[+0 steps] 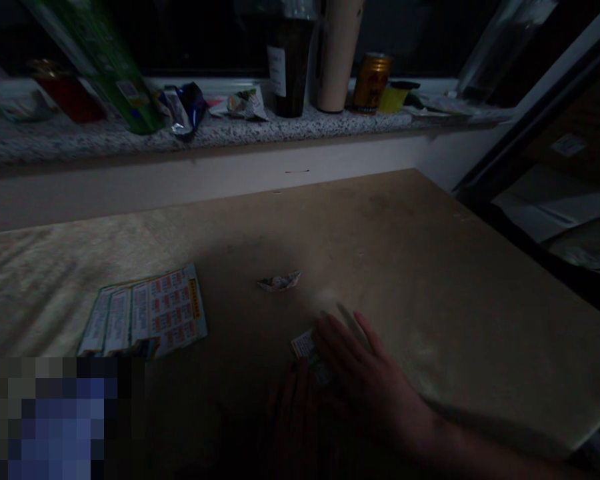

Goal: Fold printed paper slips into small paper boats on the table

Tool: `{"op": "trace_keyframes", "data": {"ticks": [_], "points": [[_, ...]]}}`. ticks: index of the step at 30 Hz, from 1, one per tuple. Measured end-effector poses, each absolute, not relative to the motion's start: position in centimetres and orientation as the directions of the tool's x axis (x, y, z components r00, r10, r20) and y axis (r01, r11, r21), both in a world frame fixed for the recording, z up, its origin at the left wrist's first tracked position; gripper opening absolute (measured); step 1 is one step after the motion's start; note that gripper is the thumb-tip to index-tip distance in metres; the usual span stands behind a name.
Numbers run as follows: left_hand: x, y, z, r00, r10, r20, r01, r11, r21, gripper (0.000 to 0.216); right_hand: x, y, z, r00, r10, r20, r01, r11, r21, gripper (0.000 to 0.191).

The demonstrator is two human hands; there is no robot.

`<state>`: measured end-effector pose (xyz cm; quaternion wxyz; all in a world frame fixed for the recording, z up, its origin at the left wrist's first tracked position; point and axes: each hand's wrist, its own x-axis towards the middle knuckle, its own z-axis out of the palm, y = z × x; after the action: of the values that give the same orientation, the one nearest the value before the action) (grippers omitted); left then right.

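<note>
A small folded piece of printed paper lies on the table in front of me, partly covered by both hands. My right hand rests flat over its right side, fingers stretched out and one finger spread apart from the others. My left hand lies at its near left edge in deep shadow, with its fingers extended. Just beyond the hands sits a small folded paper boat, touched by neither hand. To the left a fanned stack of printed leaflets lies on the table.
Behind the table runs a speckled stone windowsill. On it stand a green tube-shaped package, a dark labelled bottle, a pinkish cylinder, a golden can and crumpled wrappers. The lower left corner is pixelated.
</note>
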<state>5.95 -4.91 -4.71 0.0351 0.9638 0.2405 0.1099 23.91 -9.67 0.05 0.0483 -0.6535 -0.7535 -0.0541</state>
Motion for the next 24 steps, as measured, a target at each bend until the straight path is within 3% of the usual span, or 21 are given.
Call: {"op": "trace_keyframes", "data": {"ticks": [7,19,24], "points": [[5.8,-5.1,-4.6,0.858,0.483,0.172,0.467,-0.875,0.126,0.067,24.9,-9.7,-0.1,-0.048,0.996,0.071,0.992,0.056,-0.117,0.057],[5.9,-5.2,-4.7,0.865,0.466,0.185,0.448,-0.884,0.130,0.069,23.9,-8.9,0.5,-0.146,0.981,0.126,0.987,0.135,0.090,0.058],[5.6,-4.7,-4.7,0.871,0.436,0.226,0.415,-0.899,0.137,0.070,24.4,-9.1,0.3,-0.142,0.983,0.117,0.990,0.141,0.013,0.062]]}}
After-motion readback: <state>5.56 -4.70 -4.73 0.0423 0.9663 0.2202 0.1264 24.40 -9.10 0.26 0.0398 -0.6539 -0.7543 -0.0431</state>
